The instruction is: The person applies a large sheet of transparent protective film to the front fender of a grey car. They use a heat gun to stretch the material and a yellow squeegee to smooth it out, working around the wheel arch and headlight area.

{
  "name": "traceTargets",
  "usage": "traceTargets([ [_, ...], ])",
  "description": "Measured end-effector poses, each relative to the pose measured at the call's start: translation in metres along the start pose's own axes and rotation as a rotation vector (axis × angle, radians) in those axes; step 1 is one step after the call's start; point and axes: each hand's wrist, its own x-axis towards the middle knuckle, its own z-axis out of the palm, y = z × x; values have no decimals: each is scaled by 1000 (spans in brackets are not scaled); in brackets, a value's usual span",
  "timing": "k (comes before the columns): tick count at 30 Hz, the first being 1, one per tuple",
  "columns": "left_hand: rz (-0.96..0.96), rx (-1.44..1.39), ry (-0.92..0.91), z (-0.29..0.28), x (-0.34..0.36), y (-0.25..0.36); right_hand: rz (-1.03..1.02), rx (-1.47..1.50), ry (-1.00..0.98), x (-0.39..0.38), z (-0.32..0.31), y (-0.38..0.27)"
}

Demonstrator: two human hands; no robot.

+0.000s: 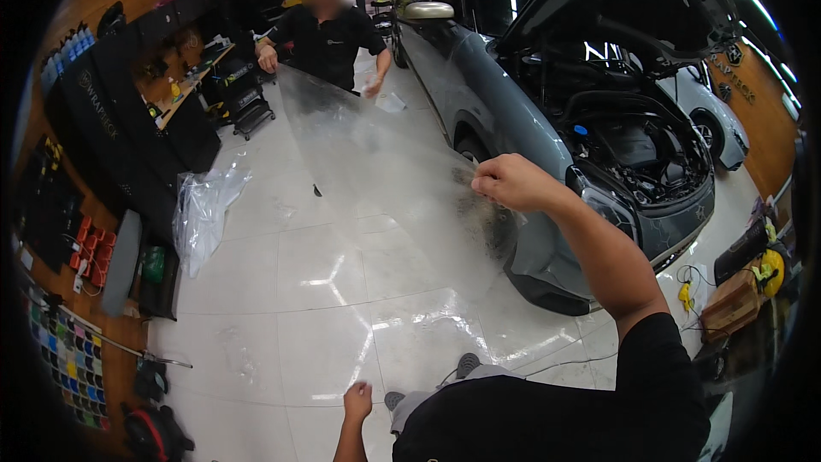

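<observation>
A large clear plastic sheet [359, 145] stretches across the middle, beside the front of a grey car [505, 111]. My right hand [505, 180] is pinched shut on its near right corner. Low at the bottom centre, my left hand [357, 398] has curled, closed fingers; whether a film edge or anything else is in them I cannot make out. A co-worker in a dark shirt [329, 47] stands opposite, one hand on the sheet's far corner, the other hand at its far edge.
The car's hood [599, 0] is raised over the engine bay. Black cabinets [145, 111], crumpled clear plastic [205, 205] and orange bins [90, 252] line the left. A white car [718, 120] stands behind at right; a wooden crate [727, 308] and cables lie near the right.
</observation>
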Motion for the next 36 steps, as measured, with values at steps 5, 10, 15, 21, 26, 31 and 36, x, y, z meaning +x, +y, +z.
traceTargets([
  [5,-235,261,-141,34,-57,-110,-32,130,9,8,-13,27],
  [10,-671,-196,-94,71,-77,-105,-82,126,64,10,-27,58],
  [15,-605,-268,-177,103,-105,-66,-26,154,54,8,-38,73],
  [21,-768,-338,-285,129,-96,-72,28,134,106,6,-41,75],
  [26,-674,-242,-162,112,-56,-100,54,103,148,3,-56,85],
  [31,-776,-448,-37,83,-29,-105,117,70,188,0,-63,72],
  [36,-850,-462,-124,65,-26,-102,150,127,233,1,-68,66],
])
